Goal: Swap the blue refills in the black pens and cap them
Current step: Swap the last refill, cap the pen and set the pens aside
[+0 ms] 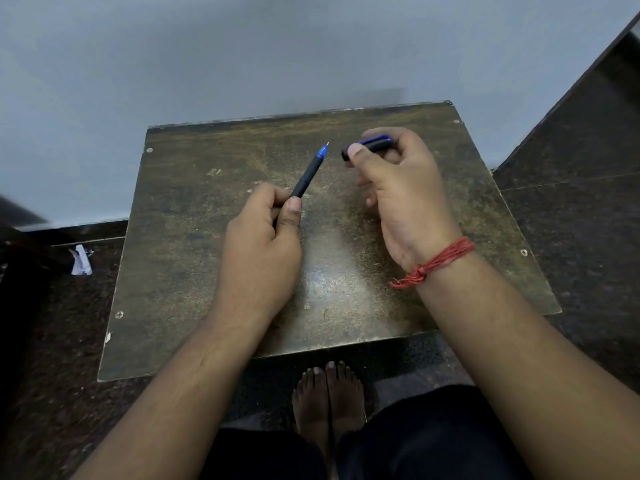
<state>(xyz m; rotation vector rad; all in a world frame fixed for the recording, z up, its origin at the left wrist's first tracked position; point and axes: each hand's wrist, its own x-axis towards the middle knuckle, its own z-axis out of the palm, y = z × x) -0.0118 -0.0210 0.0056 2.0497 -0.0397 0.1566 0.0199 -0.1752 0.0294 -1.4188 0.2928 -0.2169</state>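
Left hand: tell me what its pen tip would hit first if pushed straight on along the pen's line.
Probably nothing close: the left hand aims the pen up-right, its tip passing just left of the cap in the right hand. Depth is unclear.

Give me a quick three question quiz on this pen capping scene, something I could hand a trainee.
1. True or false: the cap is already pushed onto the pen.
2. Which hand wears the red thread? A left, B right.
3. Fill in: the pen's uncovered tip is coloured ____.

Key
1. False: the left hand holds the pen, the right hand holds the cap, and a gap shows between them.
2. B.
3. Blue.
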